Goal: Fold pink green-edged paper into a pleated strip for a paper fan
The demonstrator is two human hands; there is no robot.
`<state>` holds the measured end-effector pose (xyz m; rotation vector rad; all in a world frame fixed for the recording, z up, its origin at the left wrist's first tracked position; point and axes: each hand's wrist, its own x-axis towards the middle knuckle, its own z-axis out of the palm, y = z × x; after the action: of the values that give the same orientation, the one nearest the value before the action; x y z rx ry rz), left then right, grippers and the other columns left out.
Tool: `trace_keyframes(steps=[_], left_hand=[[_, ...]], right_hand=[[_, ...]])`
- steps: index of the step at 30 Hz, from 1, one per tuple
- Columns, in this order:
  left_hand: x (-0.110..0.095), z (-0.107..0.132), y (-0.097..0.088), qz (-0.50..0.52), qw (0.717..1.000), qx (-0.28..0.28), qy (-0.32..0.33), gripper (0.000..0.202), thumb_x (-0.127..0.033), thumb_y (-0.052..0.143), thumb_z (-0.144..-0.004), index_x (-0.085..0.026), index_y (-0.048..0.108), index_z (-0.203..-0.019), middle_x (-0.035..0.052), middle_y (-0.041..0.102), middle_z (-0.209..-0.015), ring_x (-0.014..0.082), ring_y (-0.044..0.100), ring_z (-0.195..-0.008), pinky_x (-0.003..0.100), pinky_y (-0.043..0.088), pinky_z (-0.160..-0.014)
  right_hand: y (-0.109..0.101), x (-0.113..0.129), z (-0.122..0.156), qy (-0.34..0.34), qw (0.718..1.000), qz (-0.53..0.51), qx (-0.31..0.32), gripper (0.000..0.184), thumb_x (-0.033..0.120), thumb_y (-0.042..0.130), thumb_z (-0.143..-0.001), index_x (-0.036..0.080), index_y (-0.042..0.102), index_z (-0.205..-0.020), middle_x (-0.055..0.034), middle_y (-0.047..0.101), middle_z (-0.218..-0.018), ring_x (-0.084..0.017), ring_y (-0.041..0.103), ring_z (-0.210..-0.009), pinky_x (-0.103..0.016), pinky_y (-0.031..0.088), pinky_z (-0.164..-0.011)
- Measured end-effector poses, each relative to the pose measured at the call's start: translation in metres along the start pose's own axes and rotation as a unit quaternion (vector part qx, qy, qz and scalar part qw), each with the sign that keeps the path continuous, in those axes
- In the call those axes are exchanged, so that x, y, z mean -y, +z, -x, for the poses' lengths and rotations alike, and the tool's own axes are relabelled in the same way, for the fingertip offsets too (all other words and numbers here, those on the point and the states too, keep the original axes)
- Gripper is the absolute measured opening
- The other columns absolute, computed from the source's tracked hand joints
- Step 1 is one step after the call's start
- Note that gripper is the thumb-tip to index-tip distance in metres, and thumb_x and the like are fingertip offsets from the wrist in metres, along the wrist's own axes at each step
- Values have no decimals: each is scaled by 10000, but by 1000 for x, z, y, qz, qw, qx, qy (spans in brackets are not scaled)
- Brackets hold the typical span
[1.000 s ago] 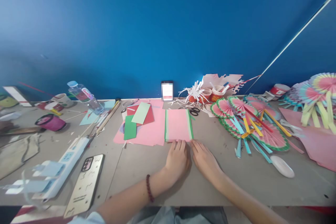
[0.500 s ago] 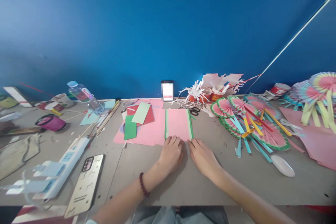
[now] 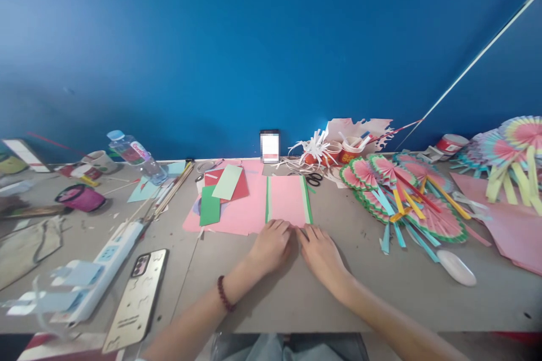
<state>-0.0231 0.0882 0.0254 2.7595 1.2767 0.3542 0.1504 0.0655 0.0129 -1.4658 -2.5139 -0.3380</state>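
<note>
A pink sheet of paper point(image 3: 287, 197) with green strips down its left and right sides lies flat on the table. Its near edge is under my fingers. My left hand point(image 3: 274, 240) has its fingers curled together on the near left part of that edge. My right hand point(image 3: 318, 245) presses the edge on the right, its fingers bent over the paper. The two hands almost meet at the middle, thumbs and index fingers close together. What lies beneath the fingertips is hidden.
Larger pink paper point(image 3: 237, 217) lies to the left under green cards point(image 3: 210, 206). Scissors point(image 3: 314, 179) rest behind on the right. Pleated paper fans point(image 3: 436, 217) and a white oval object point(image 3: 457, 268) lie right. A phone point(image 3: 138, 299) and power strip point(image 3: 108, 265) are left.
My right hand has shifted slightly left, towards my left hand, along the near edge. My left forearm has moved a little left. The pink sheet stays in place.
</note>
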Motion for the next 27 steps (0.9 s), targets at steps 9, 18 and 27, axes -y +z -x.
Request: trace_keyframes(steps=[9, 18, 27], left_hand=[[39, -7, -17, 216, 963, -18, -160, 215, -190, 514, -876, -206, 684, -1006, 34, 720, -947, 172, 648, -878, 314, 486, -832], [52, -9, -2, 317, 929, -41, -185, 171, -145, 552, -835, -202, 712, -853, 6, 730, -885, 147, 660, -845, 268, 497, -812], [53, -10, 4, 354, 904, -49, -234, 123, -165, 602, -794, -172, 708, -856, 26, 722, -843, 158, 654, -770, 282, 501, -742]], right_hand=[[4, 0, 0, -7, 1000, -10, 8, 436, 52, 503, -771, 179, 587, -1180, -125, 663, -1085, -286, 620, -978, -415, 532, -798], [0, -1, -1, -22, 999, 0, 29, 478, 75, 535, -780, 178, 559, -1246, -121, 663, -1112, -284, 607, -983, -424, 522, -823], [-1, 1, 0, -19, 998, 31, 43, 483, 84, 546, -811, 162, 543, -1288, -117, 643, -1134, -251, 574, -1025, -380, 506, -842]])
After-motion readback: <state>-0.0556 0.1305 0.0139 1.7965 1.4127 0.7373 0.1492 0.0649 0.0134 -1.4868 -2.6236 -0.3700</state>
